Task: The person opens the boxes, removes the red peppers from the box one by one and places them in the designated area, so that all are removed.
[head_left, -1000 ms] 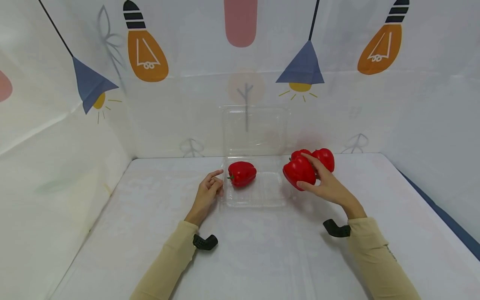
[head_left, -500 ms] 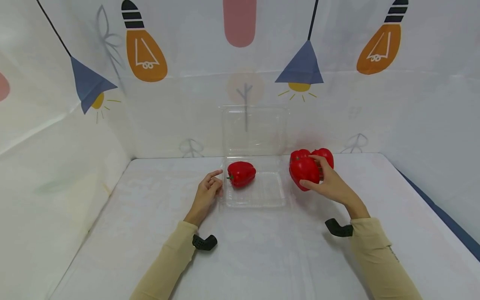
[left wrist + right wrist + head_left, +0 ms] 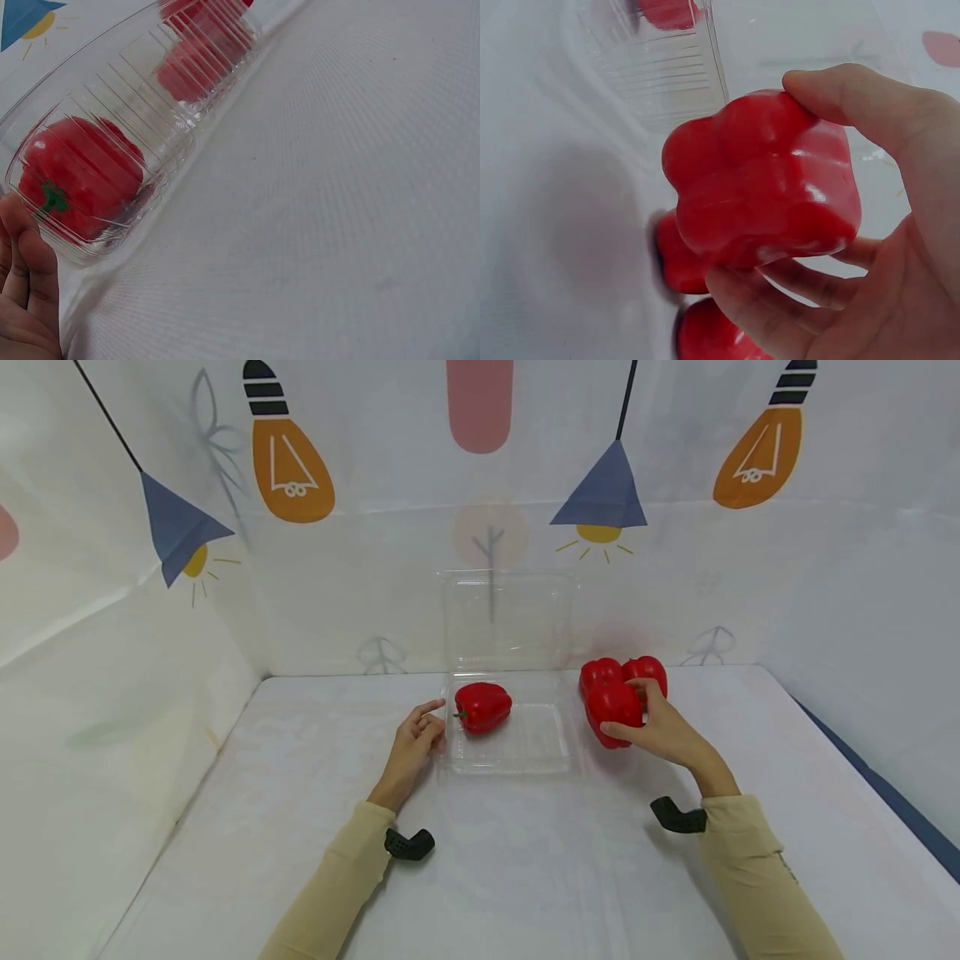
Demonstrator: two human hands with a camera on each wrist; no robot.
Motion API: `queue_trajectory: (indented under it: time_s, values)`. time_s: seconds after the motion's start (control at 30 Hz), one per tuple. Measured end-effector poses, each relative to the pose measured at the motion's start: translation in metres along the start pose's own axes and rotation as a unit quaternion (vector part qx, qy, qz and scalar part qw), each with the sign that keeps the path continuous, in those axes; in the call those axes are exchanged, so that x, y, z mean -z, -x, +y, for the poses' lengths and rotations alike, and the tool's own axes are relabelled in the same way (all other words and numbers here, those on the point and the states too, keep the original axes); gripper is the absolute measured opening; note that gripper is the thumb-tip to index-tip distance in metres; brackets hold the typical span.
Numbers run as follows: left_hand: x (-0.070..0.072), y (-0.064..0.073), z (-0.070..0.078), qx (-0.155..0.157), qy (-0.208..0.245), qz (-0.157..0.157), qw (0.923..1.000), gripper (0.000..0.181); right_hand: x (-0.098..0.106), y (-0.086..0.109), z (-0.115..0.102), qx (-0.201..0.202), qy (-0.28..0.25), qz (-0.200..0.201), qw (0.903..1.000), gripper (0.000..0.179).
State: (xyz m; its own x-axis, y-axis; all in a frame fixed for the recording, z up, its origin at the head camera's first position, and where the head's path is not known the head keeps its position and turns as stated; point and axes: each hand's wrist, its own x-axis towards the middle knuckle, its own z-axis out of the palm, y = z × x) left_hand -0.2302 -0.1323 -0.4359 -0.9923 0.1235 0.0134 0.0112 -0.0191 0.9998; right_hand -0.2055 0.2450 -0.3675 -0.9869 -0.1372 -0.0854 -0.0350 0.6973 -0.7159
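My right hand (image 3: 666,733) grips a red bell pepper (image 3: 613,708) between thumb and fingers, to the right of a clear plastic clamshell container (image 3: 538,742). In the right wrist view the lobed end of this pepper (image 3: 761,180) faces the camera. Two more red bell peppers, one on the left (image 3: 597,673) and one on the right (image 3: 649,669), sit just behind it. Another bell pepper (image 3: 82,176) with a green stem lies on its side in the container's left part. My left hand (image 3: 414,745) is at the container's left wall, index finger extended to it, other fingers loosely bent.
The container's open lid (image 3: 510,620) stands upright at the back, close to the printed wall sheet (image 3: 360,577). A white cloth (image 3: 517,868) covers the table. A dark wrist camera (image 3: 408,845) sticks out from the left sleeve, another (image 3: 677,817) from the right.
My right hand has moved slightly right, away from the container, with the bell pepper in it. The pepper has turned and sits a little lower. My left hand stays in place.
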Motion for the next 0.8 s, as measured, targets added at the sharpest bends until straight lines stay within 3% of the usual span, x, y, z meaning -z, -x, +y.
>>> queue_trajectory:
  time_s: [0.1,0.8]
  values:
    - [-0.001,0.004,0.008,0.006,0.002,-0.005,1.0000,0.038,0.000,0.000,0.001,-0.004,-0.001,-0.004,1.0000,0.094]
    - [0.000,0.004,0.007,0.005,-0.010,-0.007,0.9999,0.038,-0.002,-0.005,0.016,-0.021,0.002,-0.022,0.9995,0.091]
